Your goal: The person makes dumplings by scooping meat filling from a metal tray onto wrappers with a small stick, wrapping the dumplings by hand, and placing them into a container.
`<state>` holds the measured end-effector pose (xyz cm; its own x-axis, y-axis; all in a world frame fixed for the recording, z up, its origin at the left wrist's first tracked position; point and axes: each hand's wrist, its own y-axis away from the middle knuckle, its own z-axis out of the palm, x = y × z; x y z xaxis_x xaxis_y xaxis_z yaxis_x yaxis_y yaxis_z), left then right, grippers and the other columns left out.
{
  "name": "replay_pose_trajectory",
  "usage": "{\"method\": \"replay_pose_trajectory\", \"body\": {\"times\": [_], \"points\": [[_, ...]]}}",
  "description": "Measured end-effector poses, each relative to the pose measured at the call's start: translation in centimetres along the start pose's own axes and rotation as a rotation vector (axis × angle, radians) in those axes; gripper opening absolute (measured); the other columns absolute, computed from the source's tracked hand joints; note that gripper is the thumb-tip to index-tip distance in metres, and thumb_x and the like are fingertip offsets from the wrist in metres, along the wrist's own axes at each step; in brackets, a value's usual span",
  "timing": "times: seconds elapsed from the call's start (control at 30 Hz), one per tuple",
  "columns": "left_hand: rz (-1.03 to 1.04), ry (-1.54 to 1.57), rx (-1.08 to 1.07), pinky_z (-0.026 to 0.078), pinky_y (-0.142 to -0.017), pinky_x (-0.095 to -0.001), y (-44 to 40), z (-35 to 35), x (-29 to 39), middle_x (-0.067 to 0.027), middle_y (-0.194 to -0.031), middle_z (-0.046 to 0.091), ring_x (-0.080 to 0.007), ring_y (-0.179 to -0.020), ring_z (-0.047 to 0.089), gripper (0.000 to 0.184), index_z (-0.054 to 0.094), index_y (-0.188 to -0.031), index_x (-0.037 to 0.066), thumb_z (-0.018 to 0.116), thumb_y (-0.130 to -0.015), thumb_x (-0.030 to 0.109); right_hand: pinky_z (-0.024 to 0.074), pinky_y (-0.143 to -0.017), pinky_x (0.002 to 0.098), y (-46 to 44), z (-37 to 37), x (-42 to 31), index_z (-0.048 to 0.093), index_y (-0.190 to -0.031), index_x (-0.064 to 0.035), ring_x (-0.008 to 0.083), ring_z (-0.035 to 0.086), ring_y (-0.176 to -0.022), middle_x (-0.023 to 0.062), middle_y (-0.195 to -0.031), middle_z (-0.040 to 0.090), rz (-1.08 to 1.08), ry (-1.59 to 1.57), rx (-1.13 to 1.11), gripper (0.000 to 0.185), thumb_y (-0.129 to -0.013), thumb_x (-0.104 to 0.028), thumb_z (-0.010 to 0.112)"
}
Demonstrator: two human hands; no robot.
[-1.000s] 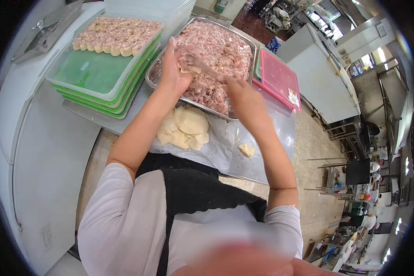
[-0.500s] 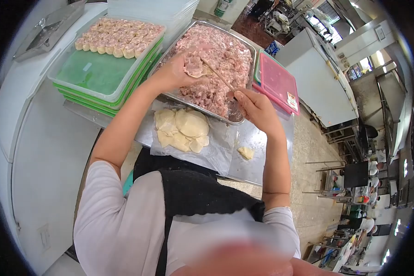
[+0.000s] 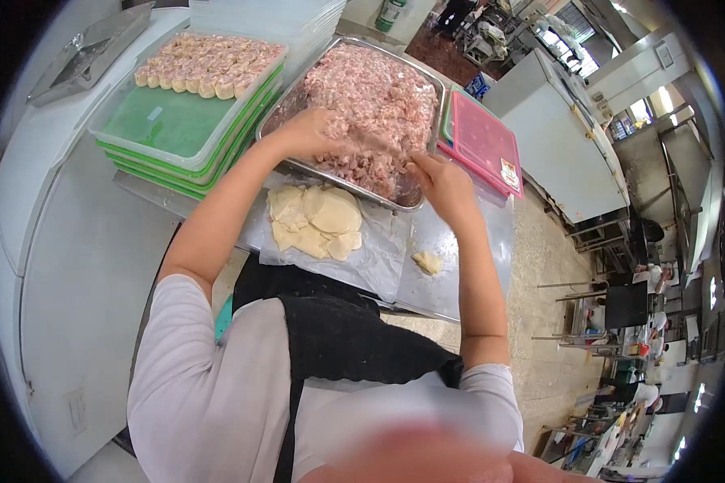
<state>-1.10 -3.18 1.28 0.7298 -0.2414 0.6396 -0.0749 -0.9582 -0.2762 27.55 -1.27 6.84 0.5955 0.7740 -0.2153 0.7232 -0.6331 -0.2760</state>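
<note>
My left hand point(image 3: 308, 133) is curled over the near left part of a metal tray point(image 3: 296, 101) of ground meat point(image 3: 374, 88); what it holds is blurred against the meat. My right hand point(image 3: 441, 183), over the tray's near right corner, is closed on the handle of a thin spatula point(image 3: 385, 146), whose blade points towards my left hand. Round dough wrappers point(image 3: 330, 211) lie in a loose pile on a plastic sheet point(image 3: 370, 270) nearer my body. A small dough piece point(image 3: 428, 262) rests on the metal table to their right.
Filled dumplings point(image 3: 209, 60) sit in rows in a clear container point(image 3: 193, 165) atop stacked green-edged ones at the left. A pink lid point(image 3: 487, 141) lies right of the meat tray. An empty metal tray point(image 3: 89, 60) stands far left. People work in the far right background.
My left hand has turned over from palm up, where it held a wrapper with meat, and now faces downward. The spatula has tilted flatter, and my right hand has shifted slightly.
</note>
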Motion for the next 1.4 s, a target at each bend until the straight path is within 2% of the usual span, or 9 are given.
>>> {"method": "replay_pose_trajectory", "body": {"times": [0.1,0.23,0.33,0.6,0.93,1.1,1.23,1.3,1.4], "points": [[0.051,0.134,-0.08,0.046,-0.093,-0.0377,-1.2,1.1,-1.5,-0.026,-0.115,0.061,-0.0362,-0.107,0.06,0.073,0.06,-0.117,-0.003,0.077,-0.068,0.048,0.0498,-0.071,0.0426,0.2,1.7,-2.4,0.064,-0.111,-0.0082,0.0365,0.063,-0.084,0.0178,-0.094,0.065,0.042,-0.039,0.225,0.025,-0.092,-0.023,0.058],[-0.034,0.1,-0.175,0.047,-0.09,-0.0383,-1.0,0.7,0.0,-0.0268,-0.114,0.061,-0.0347,-0.101,0.063,0.076,0.056,-0.121,-0.006,0.077,-0.069,0.046,0.0492,-0.072,0.0458,-0.2,4.8,1.4,0.063,-0.116,-0.0096,0.0377,0.063,-0.086,0.0202,-0.093,0.065,0.141,0.069,0.016,0.029,-0.092,-0.024,0.057],[-0.066,0.044,0.081,0.041,-0.099,-0.0361,1.0,0.1,0.0,-0.022,-0.128,0.054,-0.0305,-0.118,0.054,0.078,0.048,-0.133,0.001,0.077,-0.072,0.039,0.0487,-0.074,0.0459,0.4,2.4,2.9,0.065,-0.113,-0.0076,0.0392,0.062,-0.09,0.0216,-0.092,0.066,0.222,0.132,-0.072,0.03,-0.091,-0.027,0.059],[0.2,0.163,-0.025,0.044,-0.096,-0.0379,0.0,-2.8,2.8,-0.0213,-0.118,0.061,-0.0336,-0.112,0.057,0.075,0.056,-0.122,-0.002,0.081,-0.067,0.042,0.0483,-0.076,0.0289,-0.1,-1.1,-3.0,0.064,-0.114,-0.0011,0.0157,0.063,-0.084,0.014,-0.1,0.07,0.118,-0.486,-0.042,0.031,-0.092,-0.023,0.061],[0.071,0.222,-0.023,0.047,-0.089,-0.0313,-1.2,0.4,-0.6,-0.0147,-0.109,0.064,-0.0217,-0.098,0.061,0.058,0.061,-0.115,0.003,0.079,-0.071,0.036,0.051,-0.07,0.0408,-1.0,1.6,-3.3,0.066,-0.11,-0.0089,0.0363,0.063,-0.084,0.0168,-0.091,0.066,0.03,-0.011,0.249,0.025,-0.091,-0.022,0.059],[-0.117,0.368,-0.173,0.048,-0.088,-0.034,-0.9,0.4,-0.8,-0.0128,-0.111,0.064,-0.02,-0.097,0.061,0.053,0.057,-0.122,0.008,0.077,-0.076,0.027,0.051,-0.067,0.0466,-0.7,5.4,3.5,0.064,-0.114,-0.0175,0.035,0.065,-0.08,0.0139,-0.089,0.067,0.183,0.25,-0.011,0.027,-0.088,-0.022,0.056],[0.079,0.464,-0.05,0.045,-0.092,-0.0362,1.0,-2.3,2.3,-0.0084,-0.102,0.065,-0.0241,-0.102,0.06,0.045,0.061,-0.107,0.008,0.078,-0.074,0.034,0.0518,-0.073,0.0416,0.7,-0.7,1.0,0.066,-0.112,-0.0129,0.0346,0.066,-0.086,0.0162,-0.095,0.068,0.231,0.16,-0.059,0.026,-0.09,-0.022,0.057],[0.344,0.296,0.183,0.045,-0.092,-0.0367,1.3,-2.9,4.0,-0.0095,-0.103,0.064,-0.025,-0.102,0.059,0.04,0.061,-0.1,0.006,0.077,-0.074,0.031,0.0512,-0.079,0.0356,1.4,-2.1,0.1,0.067,-0.11,-0.0071,0.0338,0.066,-0.091,0.0186,-0.102,0.067,0.205,-0.42,0.126,0.027,-0.092,-0.025,0.058],[0.274,0.272,-0.118,0.045,-0.091,-0.0362,1.2,-3.8,5.5,-0.0111,-0.103,0.065,-0.0266,-0.101,0.06,0.038,0.063,-0.098,0.006,0.078,-0.073,0.031,0.0501,-0.081,0.0315,1.4,-1.7,-3.3,0.066,-0.111,-0.0039,0.0315,0.066,-0.093,0.019,-0.104,0.067,0.158,-0.4,-0.002,0.03,-0.092,-0.026,0.06]]}}
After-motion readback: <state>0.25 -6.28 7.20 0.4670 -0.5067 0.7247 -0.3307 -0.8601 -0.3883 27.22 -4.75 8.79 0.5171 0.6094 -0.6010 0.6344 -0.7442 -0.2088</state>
